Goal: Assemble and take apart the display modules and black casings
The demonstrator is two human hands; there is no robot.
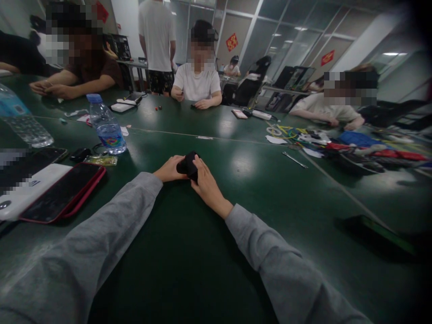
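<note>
The left hand [173, 168] is curling partway around the left end of a small, black, block-shaped object [191, 168]; its fingertips are not showing clearly. The right hand [208, 184] is holding the object's right side, its fingers loosely bent. The object is sitting between both hands, over the glossy dark-green tabletop [189, 252]; whether it is touching the surface cannot be told. A clear plastic bottle with a blue cap [107, 126] is standing to the left. A slender silver metal wrench [294, 160] is lying to the right, well apart from the hands.
</note>
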